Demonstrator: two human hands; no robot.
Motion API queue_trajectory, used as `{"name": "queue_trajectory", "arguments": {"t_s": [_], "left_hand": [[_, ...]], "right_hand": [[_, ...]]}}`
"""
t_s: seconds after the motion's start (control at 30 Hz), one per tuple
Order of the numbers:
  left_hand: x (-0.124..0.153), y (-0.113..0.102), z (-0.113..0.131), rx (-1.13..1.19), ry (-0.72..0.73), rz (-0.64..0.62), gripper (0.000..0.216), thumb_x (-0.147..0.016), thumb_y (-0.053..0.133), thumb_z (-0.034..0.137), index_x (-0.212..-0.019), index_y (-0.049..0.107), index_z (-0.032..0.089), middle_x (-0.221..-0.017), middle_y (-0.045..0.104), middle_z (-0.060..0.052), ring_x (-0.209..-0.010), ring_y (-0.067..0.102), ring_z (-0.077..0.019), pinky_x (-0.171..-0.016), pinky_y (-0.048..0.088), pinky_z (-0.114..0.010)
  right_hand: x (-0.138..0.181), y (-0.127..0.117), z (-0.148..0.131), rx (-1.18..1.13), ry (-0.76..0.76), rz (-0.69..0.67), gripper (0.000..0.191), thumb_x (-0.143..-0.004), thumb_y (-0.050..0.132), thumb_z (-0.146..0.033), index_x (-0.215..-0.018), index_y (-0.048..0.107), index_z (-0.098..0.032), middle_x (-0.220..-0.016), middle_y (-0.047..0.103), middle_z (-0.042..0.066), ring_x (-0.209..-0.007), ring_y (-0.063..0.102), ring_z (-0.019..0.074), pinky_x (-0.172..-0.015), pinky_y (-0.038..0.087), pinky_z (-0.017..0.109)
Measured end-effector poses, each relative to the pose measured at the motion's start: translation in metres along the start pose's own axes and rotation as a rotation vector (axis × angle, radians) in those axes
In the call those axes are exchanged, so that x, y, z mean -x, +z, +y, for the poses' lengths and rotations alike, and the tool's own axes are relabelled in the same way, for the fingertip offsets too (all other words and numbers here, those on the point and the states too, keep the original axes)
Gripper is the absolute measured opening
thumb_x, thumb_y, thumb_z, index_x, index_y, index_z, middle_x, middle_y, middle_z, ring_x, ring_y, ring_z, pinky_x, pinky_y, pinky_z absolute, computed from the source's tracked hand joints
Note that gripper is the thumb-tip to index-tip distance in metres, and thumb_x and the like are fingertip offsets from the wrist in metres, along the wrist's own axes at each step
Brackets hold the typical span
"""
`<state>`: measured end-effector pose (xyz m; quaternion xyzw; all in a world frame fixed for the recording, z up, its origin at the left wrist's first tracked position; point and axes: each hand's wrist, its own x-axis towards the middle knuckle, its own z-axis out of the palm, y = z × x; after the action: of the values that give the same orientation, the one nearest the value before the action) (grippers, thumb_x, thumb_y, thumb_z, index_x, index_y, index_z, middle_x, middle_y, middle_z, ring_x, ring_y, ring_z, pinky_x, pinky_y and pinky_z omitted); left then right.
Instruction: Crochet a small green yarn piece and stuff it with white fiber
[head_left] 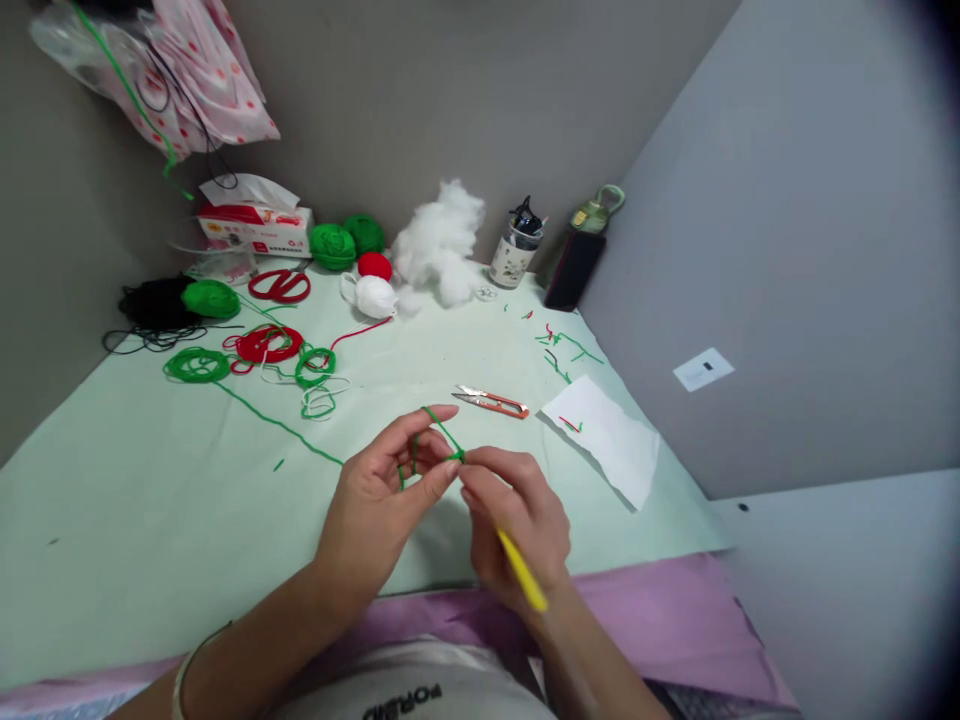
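One yellow tool [521,568] — tip hidden — fills the right hand's [529,510] grasp, left hand [379,500] pinching green yarn [457,456] near the worktop's front edge [429,570].

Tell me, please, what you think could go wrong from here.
The green strand running from the left hand to a loose green coil could tangle, since red loops lie beside that coil. The orange-handled snips lie just beyond the left hand, blades near its index finger, so a careless reach might nick it. The small green loop might slip if the right hand shifts its yellow tool.
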<state>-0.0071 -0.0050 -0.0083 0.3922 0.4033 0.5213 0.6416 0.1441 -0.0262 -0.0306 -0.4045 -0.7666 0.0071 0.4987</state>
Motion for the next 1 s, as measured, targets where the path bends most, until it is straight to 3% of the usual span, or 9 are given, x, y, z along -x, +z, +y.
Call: {"name": "queue_trajectory", "arguments": {"t_s": [0.1,0.2,0.37,0.5,0.6,0.7,0.83,0.93,1.0], "left_hand": [[-0.001,0.000,-0.001,0.182,-0.163,-0.076,0.044,-0.081,0.084,0.028,-0.124,0.075,0.027,-0.084,0.061,0.002,-0.068,0.050,-0.0068,-0.066,0.045,-0.018],[-0.005,-0.004,0.002,0.338,-0.340,-0.145,0.042,-0.082,0.083,0.029,-0.122,0.076,0.021,-0.074,0.052,0.004,-0.057,0.039,-0.0037,-0.055,0.037,-0.016],[-0.007,-0.005,0.007,0.257,-0.217,-0.111,0.041,-0.083,0.083,0.026,-0.123,0.076,0.027,-0.081,0.058,0.003,-0.066,0.049,-0.0055,-0.065,0.043,-0.016],[-0.004,0.000,0.003,0.181,-0.161,-0.138,0.039,-0.083,0.083,0.026,-0.121,0.077,0.030,-0.092,0.066,0.001,-0.091,0.057,-0.0122,-0.088,0.046,-0.022],[-0.004,0.003,-0.002,0.197,-0.163,-0.088,0.042,-0.081,0.084,0.025,-0.122,0.076,0.030,-0.090,0.066,0.001,-0.089,0.056,-0.0122,-0.087,0.045,-0.022],[-0.006,0.001,-0.003,0.281,-0.264,-0.089,0.042,-0.082,0.083,0.026,-0.123,0.076,0.026,-0.091,0.065,-0.001,-0.083,0.053,-0.0115,-0.080,0.045,-0.022],[-0.009,-0.004,0.000,0.347,-0.345,-0.123,0.035,-0.083,0.082,0.027,-0.117,0.079,0.020,-0.095,0.063,-0.002,-0.072,0.046,-0.0087,-0.071,0.043,-0.021],[-0.009,-0.004,0.002,0.267,-0.243,-0.095,0.037,-0.081,0.082,0.025,-0.118,0.078,0.024,-0.083,0.060,0.001,-0.075,0.051,-0.0106,-0.075,0.044,-0.023],[-0.008,-0.003,0.002,0.192,-0.161,-0.082,0.039,-0.080,0.083,0.024,-0.119,0.077,0.025,-0.083,0.062,0.001,-0.081,0.056,-0.0131,-0.081,0.045,-0.025]], "right_hand": [[0.005,0.007,0.001,0.090,-0.034,0.066,0.051,-0.091,0.064,-0.006,-0.133,0.067,-0.035,-0.111,0.071,0.008,-0.098,0.069,0.0239,-0.079,0.058,0.037],[-0.001,0.005,0.000,-0.168,0.130,0.096,0.042,-0.094,0.060,-0.006,-0.122,0.073,-0.033,-0.106,0.070,0.006,-0.096,0.068,0.0212,-0.080,0.057,0.036],[-0.019,0.001,0.002,-0.754,0.484,0.195,0.023,-0.101,0.056,-0.019,-0.099,0.077,-0.028,-0.090,0.068,0.003,-0.075,0.063,0.0157,-0.066,0.053,0.032],[-0.017,0.006,0.001,-0.606,0.439,0.162,0.020,-0.099,0.060,-0.019,-0.101,0.077,-0.029,-0.093,0.072,0.004,-0.092,0.067,0.0201,-0.076,0.056,0.035],[-0.007,0.008,0.000,-0.338,0.314,0.097,0.030,-0.097,0.060,-0.014,-0.114,0.076,-0.032,-0.101,0.073,0.005,-0.095,0.069,0.0218,-0.080,0.058,0.039],[-0.001,0.006,0.002,-0.168,0.149,0.070,0.039,-0.093,0.066,-0.013,-0.123,0.074,-0.036,-0.113,0.072,0.007,-0.099,0.069,0.0243,-0.080,0.058,0.040],[-0.010,0.000,0.005,-0.432,0.367,0.172,0.025,-0.097,0.061,-0.015,-0.106,0.078,-0.030,-0.091,0.070,0.005,-0.083,0.067,0.0195,-0.072,0.056,0.036],[-0.017,0.002,0.006,-0.724,0.523,0.202,0.016,-0.098,0.063,-0.024,-0.095,0.079,-0.027,-0.086,0.067,0.003,-0.071,0.061,0.0158,-0.064,0.052,0.032],[-0.017,0.005,0.007,-0.786,0.550,0.158,0.014,-0.096,0.066,-0.025,-0.096,0.080,-0.028,-0.091,0.069,0.004,-0.077,0.062,0.0167,-0.067,0.053,0.032]]}}
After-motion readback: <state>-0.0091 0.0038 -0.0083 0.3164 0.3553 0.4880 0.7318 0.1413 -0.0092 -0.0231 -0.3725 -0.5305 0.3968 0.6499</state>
